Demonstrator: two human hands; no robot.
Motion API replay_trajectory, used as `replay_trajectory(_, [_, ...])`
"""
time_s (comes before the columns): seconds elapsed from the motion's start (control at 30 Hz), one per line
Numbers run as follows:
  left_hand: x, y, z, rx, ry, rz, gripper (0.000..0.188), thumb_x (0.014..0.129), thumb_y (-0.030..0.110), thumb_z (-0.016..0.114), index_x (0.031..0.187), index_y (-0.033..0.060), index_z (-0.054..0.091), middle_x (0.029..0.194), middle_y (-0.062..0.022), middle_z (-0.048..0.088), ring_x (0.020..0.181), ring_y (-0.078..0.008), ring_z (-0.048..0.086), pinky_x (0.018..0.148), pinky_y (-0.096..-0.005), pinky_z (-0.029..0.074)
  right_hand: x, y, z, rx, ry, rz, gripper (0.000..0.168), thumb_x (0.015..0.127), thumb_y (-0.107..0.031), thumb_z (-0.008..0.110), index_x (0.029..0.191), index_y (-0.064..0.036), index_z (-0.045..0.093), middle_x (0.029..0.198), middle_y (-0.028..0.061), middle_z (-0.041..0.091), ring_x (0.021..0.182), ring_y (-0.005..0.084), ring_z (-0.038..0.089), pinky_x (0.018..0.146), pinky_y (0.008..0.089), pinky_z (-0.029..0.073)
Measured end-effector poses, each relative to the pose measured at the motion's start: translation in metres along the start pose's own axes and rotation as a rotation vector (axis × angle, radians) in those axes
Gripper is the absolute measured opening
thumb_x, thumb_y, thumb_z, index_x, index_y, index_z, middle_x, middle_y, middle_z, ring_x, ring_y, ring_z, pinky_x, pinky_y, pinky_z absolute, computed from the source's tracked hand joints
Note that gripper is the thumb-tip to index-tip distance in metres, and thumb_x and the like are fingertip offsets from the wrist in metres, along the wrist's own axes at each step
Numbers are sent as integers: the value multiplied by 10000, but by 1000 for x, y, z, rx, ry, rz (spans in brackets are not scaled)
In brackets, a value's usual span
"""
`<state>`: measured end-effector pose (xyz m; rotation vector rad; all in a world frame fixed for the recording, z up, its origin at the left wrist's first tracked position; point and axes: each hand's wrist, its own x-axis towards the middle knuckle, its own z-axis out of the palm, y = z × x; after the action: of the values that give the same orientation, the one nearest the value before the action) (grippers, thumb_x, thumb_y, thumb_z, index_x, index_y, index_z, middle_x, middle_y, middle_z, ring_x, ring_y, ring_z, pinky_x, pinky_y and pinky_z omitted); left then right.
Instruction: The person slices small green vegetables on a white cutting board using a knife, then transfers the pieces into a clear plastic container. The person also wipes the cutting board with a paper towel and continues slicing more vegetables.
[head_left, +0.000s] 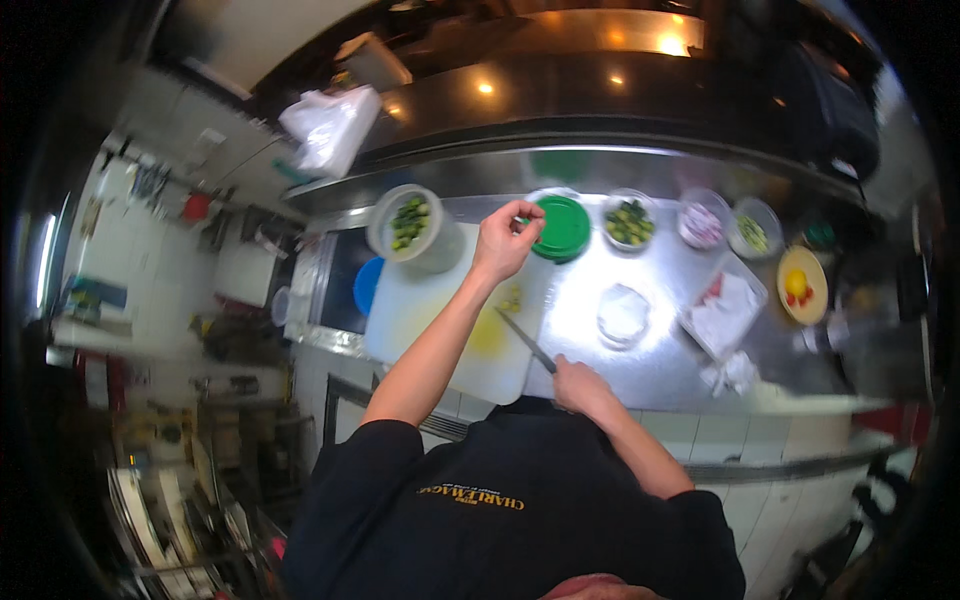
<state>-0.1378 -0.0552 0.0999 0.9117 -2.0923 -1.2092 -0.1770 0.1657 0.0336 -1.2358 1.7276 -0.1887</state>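
Observation:
My right hand (581, 386) grips the handle of a knife (529, 341), its blade angled over the right side of a white cutting board (427, 296). Small yellow-green chopped pieces (511, 298) lie on the board just beyond the knife tip. My left hand (506, 238) is raised over the board's far right corner, beside a green round lid (561, 227). Its fingers are curled towards the thumb, and whether something small sits between them is not clear. Yellow stains mark the board. At its far left stands a tall translucent tub (442, 244) with green cut vegetables (410, 223) inside.
Along the back of the steel counter (577, 352) stand containers of green pieces (630, 223), chopped purple onion (701, 223) and pale green pieces (751, 234). Further right are a paper-lined tray (724, 311) and a yellow bowl (814, 300). A clear round container (624, 315) sits mid-counter.

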Motion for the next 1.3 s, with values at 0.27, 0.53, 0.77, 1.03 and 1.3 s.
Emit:
replay_trajectory(0.27, [-22,-40,-189,225,432,26,134,835,116,688,946,42,699,822,-51,703,669,-99,634,618,-257,511,8,8,6,-113,103,-53,298,919,-205,475,1093,34,514,947,324,643,905,479,632,810,550,494])
replay_trajectory(0.53, [-9,-53,-205,501,225,52,197,805,88,642,989,55,705,960,-97,703,823,-233,677,761,-337,530,11,2,21,-87,341,-41,293,911,-215,514,1043,47,513,805,327,627,787,494,617,743,565,485])
replay_trajectory(0.77, [34,-82,-197,921,45,226,344,774,20,556,1052,153,708,1077,-78,645,1036,-306,616,875,-430,525,4,-30,30,-145,278,-41,282,922,-227,502,1031,31,535,798,305,640,774,482,627,733,569,487])
replay_trajectory(1.03, [19,-52,-197,602,100,249,207,758,121,719,940,52,650,934,-68,638,884,-214,633,775,-344,520,12,-10,41,-88,417,36,253,909,-223,521,1020,3,555,773,301,634,760,484,623,725,567,491])
replay_trajectory(1.3, [-117,-89,-79,196,-324,-209,227,736,112,757,931,23,682,840,-43,634,698,-103,587,650,-272,496,3,-18,42,-27,405,86,249,921,-218,506,1001,16,531,763,302,633,756,477,628,718,567,492])
